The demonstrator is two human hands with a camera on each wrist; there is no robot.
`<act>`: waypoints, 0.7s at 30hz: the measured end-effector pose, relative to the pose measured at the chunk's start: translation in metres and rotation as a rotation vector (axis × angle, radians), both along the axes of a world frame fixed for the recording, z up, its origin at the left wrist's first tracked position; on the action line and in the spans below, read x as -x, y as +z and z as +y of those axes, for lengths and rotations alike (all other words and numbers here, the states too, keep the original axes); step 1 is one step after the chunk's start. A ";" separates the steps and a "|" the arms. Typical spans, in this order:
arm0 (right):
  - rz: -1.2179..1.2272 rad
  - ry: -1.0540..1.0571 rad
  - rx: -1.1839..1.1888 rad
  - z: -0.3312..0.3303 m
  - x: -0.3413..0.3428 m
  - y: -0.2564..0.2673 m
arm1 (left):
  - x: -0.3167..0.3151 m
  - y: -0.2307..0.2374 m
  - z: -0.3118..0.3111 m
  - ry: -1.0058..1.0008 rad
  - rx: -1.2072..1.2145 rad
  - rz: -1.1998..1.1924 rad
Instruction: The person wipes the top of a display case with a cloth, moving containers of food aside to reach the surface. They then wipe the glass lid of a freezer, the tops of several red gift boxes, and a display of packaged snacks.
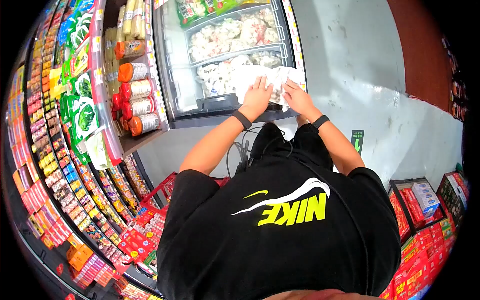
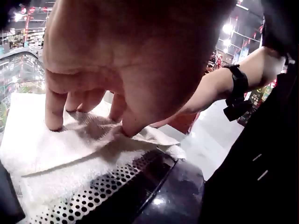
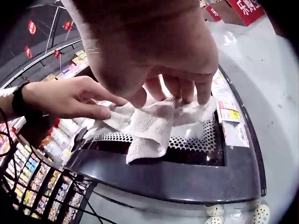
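Observation:
A white cloth (image 1: pixel 250 79) lies at the near right corner of a glass-topped freezer (image 1: pixel 187 120). The left hand (image 1: pixel 257 97) rests on it with fingers spread and fairly straight; in the left wrist view its fingertips press into the cloth (image 2: pixel 56 149). Beside it, the right hand (image 1: pixel 300 99) has bent fingertips on the cloth, and in the right wrist view these fingers gather the fabric (image 3: pixel 149 133) into folds. Under the cloth, a dotted border (image 3: pixel 196 142) shows along the freezer's dark rim (image 3: pixel 163 179).
Bagged frozen food (image 1: pixel 232 37) fills wire baskets under the glass. Left of the freezer stands a shelf with orange and red packages (image 1: pixel 136 90). Grey floor (image 1: pixel 345 75) stretches to the right, and red boxes (image 1: pixel 420 255) are stacked at the lower right.

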State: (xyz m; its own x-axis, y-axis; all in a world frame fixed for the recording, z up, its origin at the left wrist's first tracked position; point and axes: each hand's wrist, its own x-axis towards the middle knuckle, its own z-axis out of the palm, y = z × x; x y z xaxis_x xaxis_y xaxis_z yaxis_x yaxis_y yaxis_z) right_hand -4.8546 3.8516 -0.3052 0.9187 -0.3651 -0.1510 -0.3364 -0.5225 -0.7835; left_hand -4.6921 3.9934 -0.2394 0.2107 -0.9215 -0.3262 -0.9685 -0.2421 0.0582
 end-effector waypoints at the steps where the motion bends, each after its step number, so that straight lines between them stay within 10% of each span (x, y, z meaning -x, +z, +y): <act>1: 0.000 -0.003 0.000 -0.002 -0.003 -0.001 | -0.002 0.000 -0.004 -0.003 0.000 0.000; 15: -0.128 -0.288 -0.105 -0.067 -0.103 -0.055 | -0.054 -0.032 -0.077 0.146 0.369 -0.043; 21: -0.151 -0.310 -0.062 -0.029 -0.037 -0.039 | -0.015 -0.017 -0.050 -0.123 0.171 -0.126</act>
